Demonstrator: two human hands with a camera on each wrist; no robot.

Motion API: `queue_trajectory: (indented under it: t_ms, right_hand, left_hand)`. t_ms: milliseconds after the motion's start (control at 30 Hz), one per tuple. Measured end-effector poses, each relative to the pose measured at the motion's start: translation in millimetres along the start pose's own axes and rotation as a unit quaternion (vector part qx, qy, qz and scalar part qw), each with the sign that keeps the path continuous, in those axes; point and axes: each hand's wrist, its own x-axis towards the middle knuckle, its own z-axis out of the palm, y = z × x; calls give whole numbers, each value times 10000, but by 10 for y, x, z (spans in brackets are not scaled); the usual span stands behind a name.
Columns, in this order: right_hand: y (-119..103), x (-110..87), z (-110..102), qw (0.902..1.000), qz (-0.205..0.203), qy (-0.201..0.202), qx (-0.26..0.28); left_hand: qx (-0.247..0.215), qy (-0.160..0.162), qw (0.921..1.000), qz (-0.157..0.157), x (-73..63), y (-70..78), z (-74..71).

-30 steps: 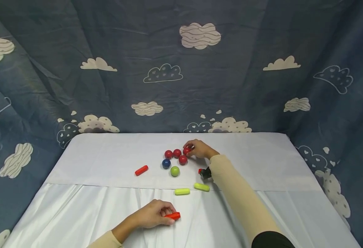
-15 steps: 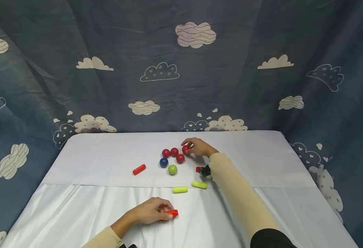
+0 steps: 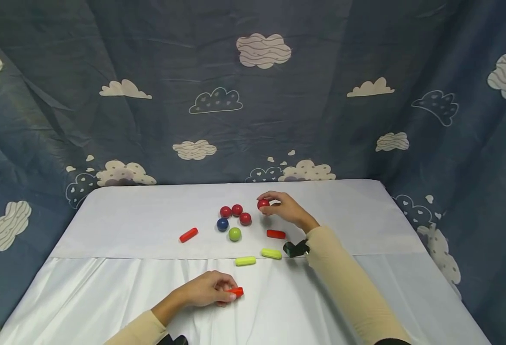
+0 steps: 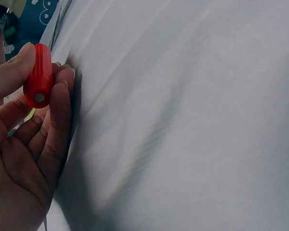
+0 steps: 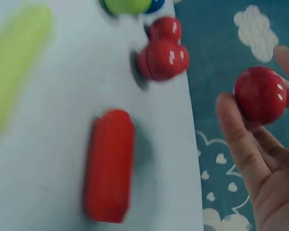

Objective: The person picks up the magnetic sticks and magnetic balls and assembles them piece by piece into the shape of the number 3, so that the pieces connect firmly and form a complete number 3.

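Low in the head view, my left hand (image 3: 213, 289) pinches a red rod (image 3: 237, 291) between thumb and fingers. A small silvery disc shows in the end of that red rod (image 4: 39, 82) in the left wrist view. Farther back, my right hand (image 3: 288, 211) grips a glossy red ball (image 5: 260, 95) with its fingertips, just above the cloth. To the left of this hand, three other red balls (image 3: 245, 219) cluster with a blue ball (image 3: 222, 224) and a green ball (image 3: 234, 234). A second red rod (image 3: 276, 234) lies below the right hand.
Two yellow-green rods (image 3: 271, 253) lie between the hands. Another red rod (image 3: 188, 235) rests to the left of the balls. White cloth (image 3: 119, 225) covers the table, and a dark blue curtain (image 3: 170, 124) with clouds hangs behind it.
My right hand has drawn the red ball away from the cluster, to the right and up. The red rod under that wrist now shows whole. The left hand keeps its rod; the head view has shifted slightly.
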Motion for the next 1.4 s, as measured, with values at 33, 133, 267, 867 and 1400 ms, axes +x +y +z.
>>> queue_trajectory:
  t_ms: [33,133,267,867,1400]
  right_hand:
    - [7,-56,14,10000,-8,22,91]
    - [58,-217,72,9996,-67,161,238]
    - [134,-444,170,9985,-101,275,471]
    - [321,-1094,646,9913,-62,-599,1174]
    - [318,-1111,763,9887,-70,-1394,542]
  left_hand:
    - [-6,4,10000,-2,2,-1,-1]
    - [-65,17,10000,-3,9,-8,0]
    - [-155,17,9999,1,14,-19,16]
    - [-44,82,9999,132,7,-49,43]
    - [19,2,9998,191,36,-8,4]
